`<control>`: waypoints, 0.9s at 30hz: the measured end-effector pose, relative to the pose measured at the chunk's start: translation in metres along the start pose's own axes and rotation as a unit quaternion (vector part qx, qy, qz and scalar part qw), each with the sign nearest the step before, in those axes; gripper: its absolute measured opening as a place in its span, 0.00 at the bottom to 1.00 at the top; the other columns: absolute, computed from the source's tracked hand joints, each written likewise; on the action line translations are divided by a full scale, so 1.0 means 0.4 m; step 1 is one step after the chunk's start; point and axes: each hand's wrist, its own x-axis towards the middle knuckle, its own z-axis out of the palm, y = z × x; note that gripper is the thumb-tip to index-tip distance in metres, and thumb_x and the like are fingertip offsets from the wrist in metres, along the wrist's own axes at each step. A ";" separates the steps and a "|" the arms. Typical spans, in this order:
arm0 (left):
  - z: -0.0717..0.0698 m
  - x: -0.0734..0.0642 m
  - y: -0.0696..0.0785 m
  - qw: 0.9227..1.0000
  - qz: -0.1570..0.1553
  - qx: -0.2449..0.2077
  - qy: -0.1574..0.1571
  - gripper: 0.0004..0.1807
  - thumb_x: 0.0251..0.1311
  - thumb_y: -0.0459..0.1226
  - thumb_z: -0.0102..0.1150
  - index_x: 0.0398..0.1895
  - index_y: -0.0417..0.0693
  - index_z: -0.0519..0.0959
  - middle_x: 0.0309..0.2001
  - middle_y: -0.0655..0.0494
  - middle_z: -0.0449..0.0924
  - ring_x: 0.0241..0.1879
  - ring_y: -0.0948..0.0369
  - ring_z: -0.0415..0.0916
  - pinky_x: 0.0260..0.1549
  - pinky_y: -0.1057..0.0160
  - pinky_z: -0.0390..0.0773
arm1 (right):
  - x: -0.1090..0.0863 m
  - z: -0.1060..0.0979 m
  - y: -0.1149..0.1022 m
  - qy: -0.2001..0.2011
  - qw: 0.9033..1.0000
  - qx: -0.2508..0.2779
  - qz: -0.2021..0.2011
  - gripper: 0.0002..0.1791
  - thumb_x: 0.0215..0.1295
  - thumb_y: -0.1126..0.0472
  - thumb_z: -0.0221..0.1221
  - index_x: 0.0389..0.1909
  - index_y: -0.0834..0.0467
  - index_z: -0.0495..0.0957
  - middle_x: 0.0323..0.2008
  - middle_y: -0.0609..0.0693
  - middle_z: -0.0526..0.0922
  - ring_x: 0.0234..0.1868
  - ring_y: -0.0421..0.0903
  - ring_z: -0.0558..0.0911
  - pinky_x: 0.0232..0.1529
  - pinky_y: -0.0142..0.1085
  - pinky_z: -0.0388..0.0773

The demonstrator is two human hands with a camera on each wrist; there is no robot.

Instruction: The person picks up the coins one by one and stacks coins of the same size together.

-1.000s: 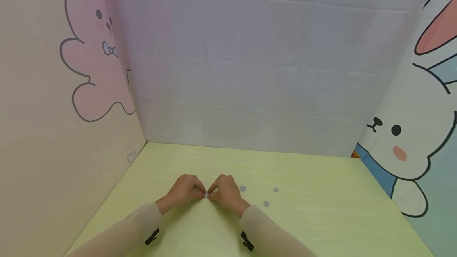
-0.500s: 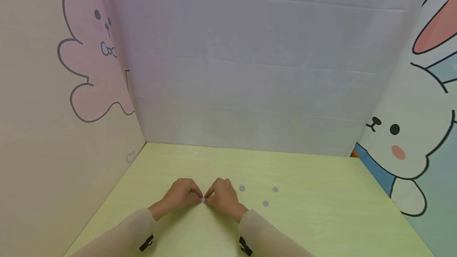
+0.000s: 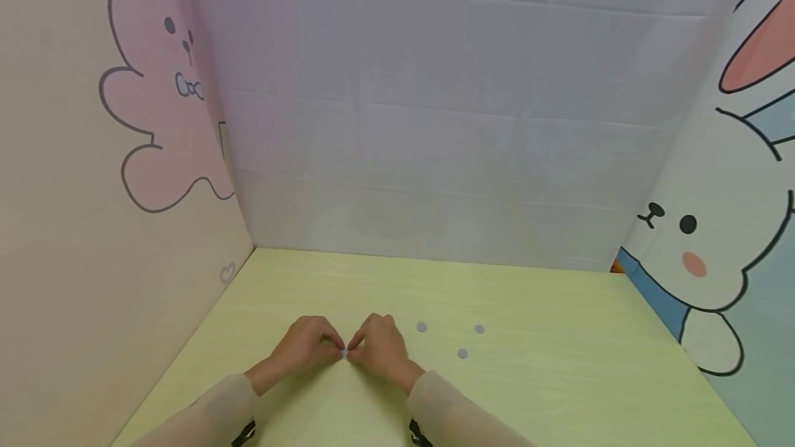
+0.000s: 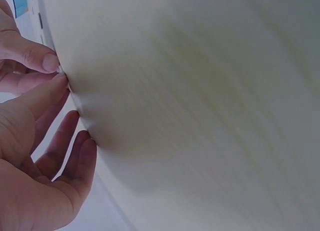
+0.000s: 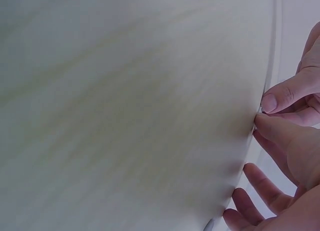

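Observation:
Close together over the yellow table, both hands meet at one small pale grey disc [image 3: 345, 354]. The left hand [image 3: 303, 345] pinches the disc's left side between thumb and forefinger. From the right, the right hand [image 3: 380, 350] pinches it in the same way. Most of the disc is hidden behind the fingertips in all views. In the left wrist view, the left hand's other fingers [image 4: 87, 163] are bent with their tips at the tabletop. In the right wrist view, the right hand's other fingers [image 5: 260, 186] are spread down to the table.
Three similar grey discs lie flat to the right of the hands: one nearest [image 3: 421, 327], one farther right [image 3: 479, 329] and one nearer the front [image 3: 462, 354]. Walls with cartoon animals flank the yellow table [image 3: 559, 378]. A white sheet [image 3: 422, 123] closes the back.
Both hands have moved together to the left and toward the front of the table, with the disc between their fingertips. The three other discs lie where they were.

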 end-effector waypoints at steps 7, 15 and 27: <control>-0.009 -0.019 0.002 1.000 -0.012 -0.006 -0.001 0.05 0.53 0.37 0.83 0.29 0.58 0.93 0.32 0.70 0.88 0.37 0.64 0.85 0.39 0.63 0.81 | -0.002 0.015 -0.009 0.000 1.000 0.007 0.002 0.05 0.53 0.58 0.81 0.25 0.49 0.94 0.36 0.46 0.81 0.40 0.45 0.71 0.31 0.31 0.70; -0.019 -0.022 0.000 1.000 -0.010 -0.007 -0.005 0.05 0.54 0.37 0.82 0.30 0.58 0.93 0.33 0.71 0.89 0.38 0.64 0.85 0.40 0.61 0.83 | 0.001 0.032 -0.008 0.020 0.999 -0.026 -0.021 0.06 0.54 0.55 0.81 0.24 0.47 0.93 0.36 0.45 0.82 0.38 0.45 0.72 0.31 0.29 0.68; -0.019 -0.028 -0.004 1.000 -0.019 -0.017 -0.002 0.05 0.54 0.38 0.82 0.30 0.58 0.93 0.33 0.71 0.88 0.37 0.64 0.85 0.39 0.64 0.81 | 0.002 -0.015 -0.018 -0.039 0.999 -0.029 -0.024 0.03 0.56 0.57 0.79 0.29 0.47 0.94 0.37 0.43 0.84 0.41 0.43 0.76 0.36 0.32 0.74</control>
